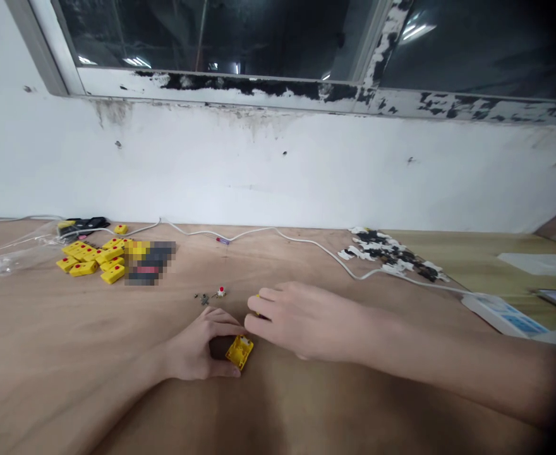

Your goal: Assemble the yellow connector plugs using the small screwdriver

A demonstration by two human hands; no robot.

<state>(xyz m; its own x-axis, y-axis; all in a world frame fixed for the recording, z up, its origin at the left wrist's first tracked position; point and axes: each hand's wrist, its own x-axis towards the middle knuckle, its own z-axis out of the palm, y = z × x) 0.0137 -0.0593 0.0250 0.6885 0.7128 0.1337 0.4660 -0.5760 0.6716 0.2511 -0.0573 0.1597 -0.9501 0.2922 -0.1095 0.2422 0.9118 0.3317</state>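
Observation:
My left hand (201, 344) grips an open yellow plastic casing (239, 352) between thumb and fingers. The casing's hollow inside faces up, and a small whitish part shows at its upper edge. Just to the right, my right hand (290, 319) is closed, its fingertips close to the casing. A bit of a yellow piece (258, 306) peeks out between those fingers; most of it is hidden. Beyond my left hand lie a small white part with a red button (221, 291) and a small grey metal part (205, 299).
Several yellow boxes with red buttons (88, 254) are heaped at the left beside a clear plastic bag (19, 253). A pile of black and white pieces (392, 253) lies back right. A white cable (306, 241) runs along the wall to a power strip (505, 315).

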